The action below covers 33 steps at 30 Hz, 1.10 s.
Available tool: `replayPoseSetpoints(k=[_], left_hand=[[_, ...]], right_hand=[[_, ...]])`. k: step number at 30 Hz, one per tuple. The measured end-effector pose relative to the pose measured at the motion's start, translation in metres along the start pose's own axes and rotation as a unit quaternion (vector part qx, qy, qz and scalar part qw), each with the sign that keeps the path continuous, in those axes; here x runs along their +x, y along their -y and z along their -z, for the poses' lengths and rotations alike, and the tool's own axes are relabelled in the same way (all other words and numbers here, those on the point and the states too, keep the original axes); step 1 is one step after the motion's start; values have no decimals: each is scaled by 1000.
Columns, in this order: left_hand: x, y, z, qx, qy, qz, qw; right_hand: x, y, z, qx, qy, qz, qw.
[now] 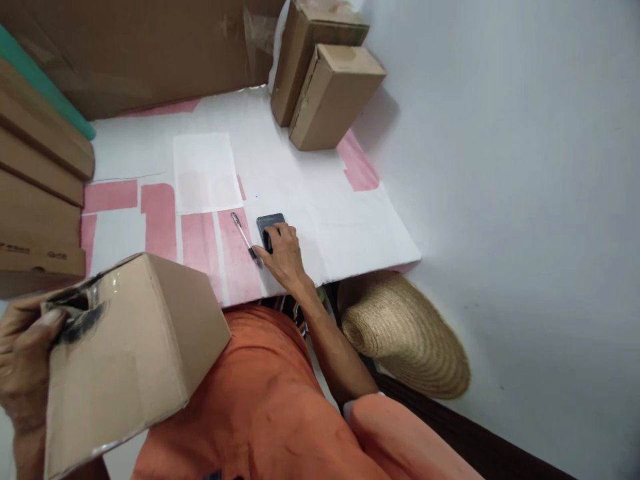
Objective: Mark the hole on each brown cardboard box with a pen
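Open tabletop [353, 227] stretches from the right hand [285, 257] to the white wall [525, 167]; two upright cardboard boxes [333, 103] block the far right, stacked cartons [37, 207] hem the left, a held box [115, 363] crowds the near left.

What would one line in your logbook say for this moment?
left hand: holding cardboard box | right hand: at dark flat device | pen: beside device | white sheet: on table
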<state>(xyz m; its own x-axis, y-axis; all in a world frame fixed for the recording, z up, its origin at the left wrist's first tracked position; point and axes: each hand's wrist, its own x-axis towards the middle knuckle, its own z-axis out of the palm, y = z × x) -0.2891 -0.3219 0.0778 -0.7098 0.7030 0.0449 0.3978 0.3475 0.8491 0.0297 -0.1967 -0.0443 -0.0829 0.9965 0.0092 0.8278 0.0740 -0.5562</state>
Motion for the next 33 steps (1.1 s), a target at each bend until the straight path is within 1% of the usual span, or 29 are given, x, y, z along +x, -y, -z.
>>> replayPoseSetpoints(k=[3,5,7,10,12,13,16,17,19,21,23,25,26,27,28,29,30,31,32,33], left_hand=[[-7,-14,-5,-42,-24,38,998],[-10,-20,-9,-52,-29,41,997],[-12,-23,-11,-62,-30,49,996],[-13,-21,-12,-76,-29,71,994],[-14,-20,-13,-90,-26,81,992],[-14,-20,-14,-93,-27,83,992],[-16,-25,-21,-85,-25,60,994],[-17,-27,-24,-84,-18,46,995],[-21,-31,-29,-95,11,16,995],[-25,-32,-34,-122,52,-7,991],[-29,-32,-38,-151,90,-29,984],[-33,-32,-42,-175,120,-47,976],[-35,-31,-43,-186,133,-54,972],[-36,-31,-45,-195,145,-59,968],[-37,-31,-47,-205,155,-61,964],[-38,-31,-48,-215,163,-58,961],[-39,-30,-48,-225,172,-52,958],[-40,-29,-49,-235,186,-48,953],[-40,-28,-48,-244,204,-49,947],[-41,-26,-47,-249,230,-57,939]], right_hand=[[-4,3,-1,-19,13,8,1000],[-6,1,-1,-17,15,16,1000],[-9,-2,1,-16,18,20,1000],[-14,-2,6,-32,10,8,999],[-15,6,8,-49,10,-1,999],[-15,12,8,-57,21,-3,998],[-11,37,1,-54,80,-28,995],[-8,44,-3,-48,94,-44,993],[-2,54,-9,-36,102,-75,991],[5,55,-9,-20,103,-88,991],[11,50,-1,12,107,-86,990],[16,44,18,52,103,-80,990],[17,43,30,104,87,-76,988],[16,45,44,183,64,-67,979],[14,50,59,287,36,-52,956],[9,58,73,404,10,-27,914],[2,68,86,503,-2,8,864],[-6,81,97,570,0,43,821],[-16,94,105,610,13,74,789],[-26,106,110,633,32,96,768]])
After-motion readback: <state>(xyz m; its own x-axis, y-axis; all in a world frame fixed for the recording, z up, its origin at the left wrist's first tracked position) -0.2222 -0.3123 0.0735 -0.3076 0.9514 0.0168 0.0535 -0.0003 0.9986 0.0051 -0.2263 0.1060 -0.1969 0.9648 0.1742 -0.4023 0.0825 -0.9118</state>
